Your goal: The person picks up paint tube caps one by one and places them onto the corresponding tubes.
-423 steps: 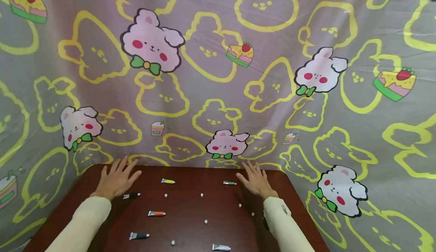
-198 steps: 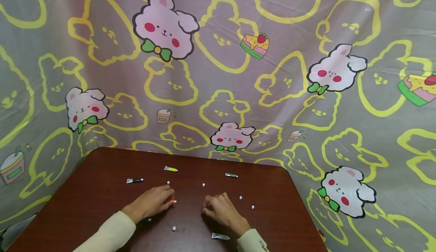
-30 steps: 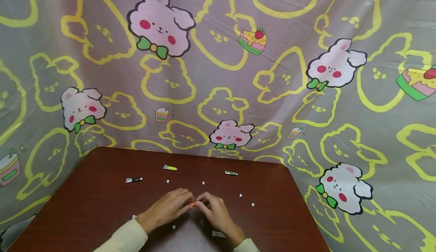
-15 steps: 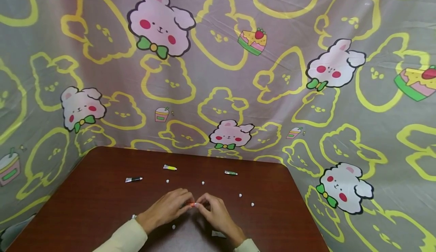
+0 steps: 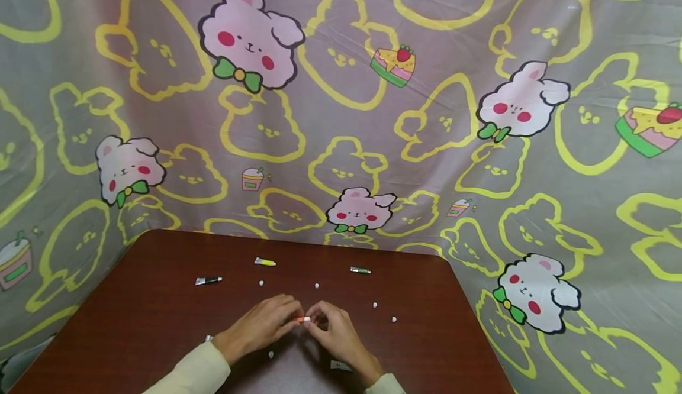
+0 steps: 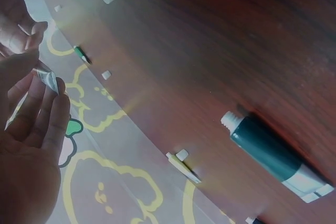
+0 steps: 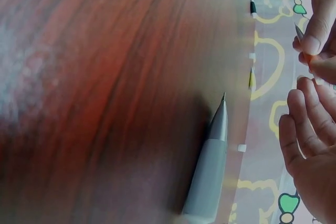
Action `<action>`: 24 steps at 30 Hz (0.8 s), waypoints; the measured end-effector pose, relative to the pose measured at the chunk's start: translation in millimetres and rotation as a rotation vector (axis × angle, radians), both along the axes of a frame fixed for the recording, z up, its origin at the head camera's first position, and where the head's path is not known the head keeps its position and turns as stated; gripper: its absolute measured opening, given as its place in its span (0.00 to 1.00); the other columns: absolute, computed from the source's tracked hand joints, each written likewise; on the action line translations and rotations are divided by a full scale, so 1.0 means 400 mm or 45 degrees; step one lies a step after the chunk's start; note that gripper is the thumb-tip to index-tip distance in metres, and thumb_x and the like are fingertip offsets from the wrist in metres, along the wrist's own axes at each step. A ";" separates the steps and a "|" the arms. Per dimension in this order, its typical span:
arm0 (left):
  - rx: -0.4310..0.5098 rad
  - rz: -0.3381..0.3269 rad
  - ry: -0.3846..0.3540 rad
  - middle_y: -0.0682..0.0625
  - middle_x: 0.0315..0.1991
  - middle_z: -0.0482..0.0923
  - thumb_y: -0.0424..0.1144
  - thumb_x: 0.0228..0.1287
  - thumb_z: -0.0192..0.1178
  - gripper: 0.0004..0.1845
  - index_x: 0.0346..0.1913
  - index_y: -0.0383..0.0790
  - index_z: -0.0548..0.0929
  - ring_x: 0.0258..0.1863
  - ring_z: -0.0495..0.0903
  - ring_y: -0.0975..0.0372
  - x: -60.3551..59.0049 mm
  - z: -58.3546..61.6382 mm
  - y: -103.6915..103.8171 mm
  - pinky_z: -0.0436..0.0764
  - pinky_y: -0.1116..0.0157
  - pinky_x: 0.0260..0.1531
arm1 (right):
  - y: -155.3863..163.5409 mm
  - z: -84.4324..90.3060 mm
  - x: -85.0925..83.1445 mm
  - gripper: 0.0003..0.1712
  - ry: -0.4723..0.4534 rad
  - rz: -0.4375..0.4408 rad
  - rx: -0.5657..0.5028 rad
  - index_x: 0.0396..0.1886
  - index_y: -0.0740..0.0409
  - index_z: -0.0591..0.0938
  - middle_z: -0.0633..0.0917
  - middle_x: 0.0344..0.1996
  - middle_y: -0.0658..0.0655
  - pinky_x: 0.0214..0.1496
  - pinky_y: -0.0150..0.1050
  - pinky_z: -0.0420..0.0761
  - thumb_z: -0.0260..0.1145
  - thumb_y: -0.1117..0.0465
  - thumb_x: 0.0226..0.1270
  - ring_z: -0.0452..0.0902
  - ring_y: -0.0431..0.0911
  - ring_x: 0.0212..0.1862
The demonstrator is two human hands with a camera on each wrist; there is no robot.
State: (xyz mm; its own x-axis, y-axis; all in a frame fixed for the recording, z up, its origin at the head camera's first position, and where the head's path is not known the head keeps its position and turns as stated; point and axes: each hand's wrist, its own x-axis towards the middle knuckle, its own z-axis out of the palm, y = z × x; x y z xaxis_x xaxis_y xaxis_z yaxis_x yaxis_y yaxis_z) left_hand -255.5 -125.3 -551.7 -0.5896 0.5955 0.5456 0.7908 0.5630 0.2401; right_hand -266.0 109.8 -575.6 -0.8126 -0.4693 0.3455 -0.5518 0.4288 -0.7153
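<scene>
In the head view, both hands meet above the middle of the table. My left hand point(image 5: 269, 320) pinches a small orange paint tube point(image 5: 301, 319), its silver crimped end point(image 6: 48, 80) sticking out between the fingers in the left wrist view. A white cap point(image 5: 307, 319) shows at the tube's other end. My right hand point(image 5: 341, 332) has thumb and forefinger at that cap, its other fingers loosely bent. Beneath the right wrist lies a grey paint tube point(image 7: 207, 177). A dark green paint tube point(image 6: 268, 148), its threaded nozzle bare, lies by my left wrist, mostly hidden in the head view.
Toward the back lie a yellow tube point(image 5: 265, 261), a black tube point(image 5: 208, 280) and a green tube point(image 5: 360, 270). Several loose white caps are scattered about, one point(image 5: 271, 355) near my left forearm. A patterned curtain point(image 5: 341, 116) hangs behind the brown table point(image 5: 133, 299).
Both hands first lay flat at the table's back; then my left hand took up the orange tube. Over the last second, my right fingers shifted slightly at its end, uncovering more of the white cap.
</scene>
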 end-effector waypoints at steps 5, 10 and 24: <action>0.007 -0.006 0.031 0.59 0.37 0.82 0.38 0.68 0.76 0.09 0.42 0.50 0.84 0.36 0.77 0.72 0.002 0.002 0.002 0.80 0.72 0.35 | 0.003 -0.001 -0.001 0.05 0.031 0.010 0.028 0.42 0.53 0.87 0.90 0.37 0.50 0.43 0.31 0.87 0.72 0.57 0.78 0.83 0.32 0.41; -0.008 -0.002 -0.014 0.58 0.39 0.83 0.38 0.69 0.75 0.08 0.43 0.50 0.85 0.36 0.79 0.70 0.006 0.005 0.004 0.81 0.71 0.36 | 0.006 -0.001 0.000 0.11 0.113 -0.002 0.092 0.40 0.50 0.89 0.92 0.36 0.47 0.43 0.30 0.83 0.67 0.51 0.83 0.81 0.30 0.39; -0.019 0.011 -0.092 0.59 0.38 0.82 0.38 0.69 0.75 0.08 0.42 0.50 0.84 0.37 0.77 0.72 0.007 0.002 0.000 0.81 0.70 0.37 | 0.010 0.002 0.004 0.04 0.055 0.044 0.024 0.42 0.54 0.85 0.90 0.37 0.52 0.43 0.30 0.87 0.74 0.63 0.75 0.84 0.32 0.40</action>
